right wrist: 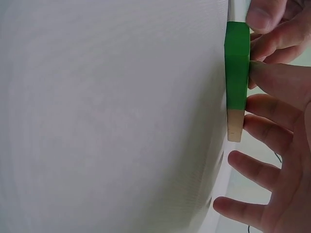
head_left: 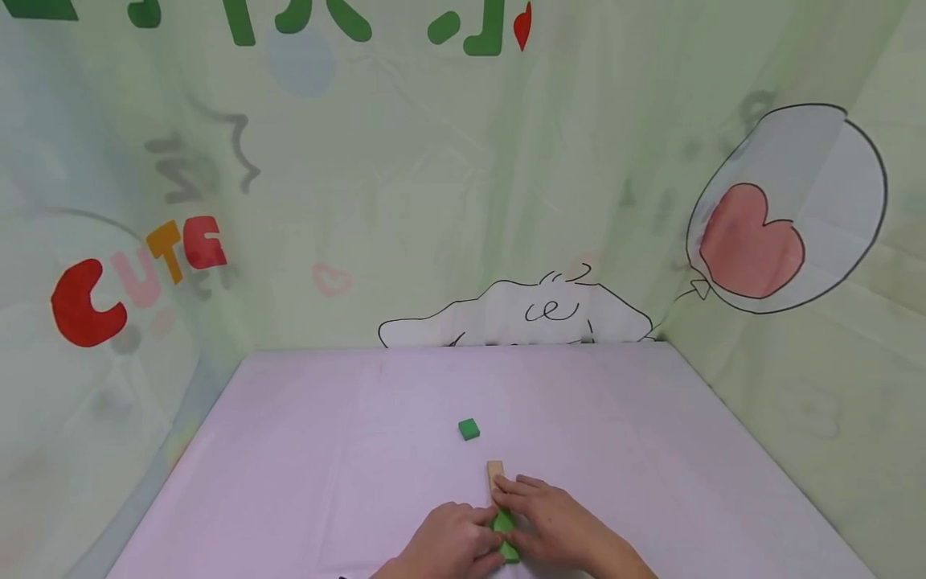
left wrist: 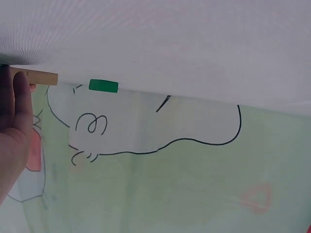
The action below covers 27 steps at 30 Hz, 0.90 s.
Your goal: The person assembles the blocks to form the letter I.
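Note:
On the pale tabletop, two green blocks [head_left: 502, 521] and a plain wooden block [head_left: 495, 469] lie end to end in a narrow row. My left hand [head_left: 450, 540] holds the nearer green block [right wrist: 238, 39] from the left, its thumb over the near end and its fingers along the side. From the right comes my right hand [head_left: 553, 521], with its thumb touching the green part and spread, fairly straight fingers resting along the wooden block [right wrist: 235, 127]. Fingers cover parts of the row. In the left wrist view the wooden block [left wrist: 43, 77] sticks out past fingers.
A separate green block [head_left: 469, 429] lies beyond the row, slightly to its left. The pale cloth-covered table [head_left: 304, 450] ends at a printed curtain [head_left: 434, 201], which also runs along both sides.

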Each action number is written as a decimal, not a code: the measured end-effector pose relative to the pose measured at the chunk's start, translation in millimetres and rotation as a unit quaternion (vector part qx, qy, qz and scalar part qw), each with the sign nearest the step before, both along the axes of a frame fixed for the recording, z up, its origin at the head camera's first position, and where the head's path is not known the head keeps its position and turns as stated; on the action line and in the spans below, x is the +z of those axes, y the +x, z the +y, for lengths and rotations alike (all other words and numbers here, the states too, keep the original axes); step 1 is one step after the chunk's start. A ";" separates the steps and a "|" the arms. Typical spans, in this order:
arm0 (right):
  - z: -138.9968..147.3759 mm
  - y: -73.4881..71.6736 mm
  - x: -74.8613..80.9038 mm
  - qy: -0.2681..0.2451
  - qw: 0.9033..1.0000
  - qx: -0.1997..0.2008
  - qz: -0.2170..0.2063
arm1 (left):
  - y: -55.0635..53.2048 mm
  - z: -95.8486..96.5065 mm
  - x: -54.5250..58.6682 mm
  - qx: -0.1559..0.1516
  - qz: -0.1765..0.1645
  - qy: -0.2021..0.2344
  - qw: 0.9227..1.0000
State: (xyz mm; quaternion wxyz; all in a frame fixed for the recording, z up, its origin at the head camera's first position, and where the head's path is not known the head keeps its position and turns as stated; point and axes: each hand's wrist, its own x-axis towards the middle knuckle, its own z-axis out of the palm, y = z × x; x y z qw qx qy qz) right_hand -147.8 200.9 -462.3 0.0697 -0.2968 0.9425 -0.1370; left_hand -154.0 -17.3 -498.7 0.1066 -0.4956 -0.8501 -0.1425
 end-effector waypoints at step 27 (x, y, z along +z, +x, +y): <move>0.0 -3.0 -4.1 -0.025 0.999 -0.006 -0.030 | -42.0 -9.6 23.3 0.248 -0.106 -0.016 0.963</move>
